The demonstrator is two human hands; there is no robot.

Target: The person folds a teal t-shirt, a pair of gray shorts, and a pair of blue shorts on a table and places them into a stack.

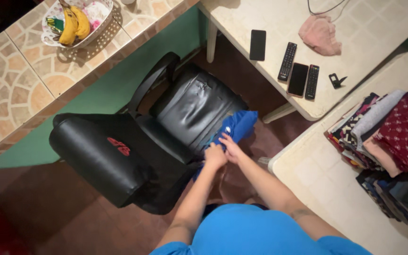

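Observation:
A blue garment (238,126) lies bunched on the front edge of a black office chair's seat (192,111). My left hand (215,156) grips the garment's near end, fingers closed on the cloth. My right hand (233,148) is beside it, also closed on the blue fabric. Both forearms reach forward from my blue shirt at the bottom of the view.
The chair's black backrest (100,158) lies to the left. A white table (364,42) holds two phones, two remote controls and a pink cloth (321,34). A nearer table (322,184) carries stacks of folded clothes (393,137). A tiled counter holds a basket of bananas (75,22).

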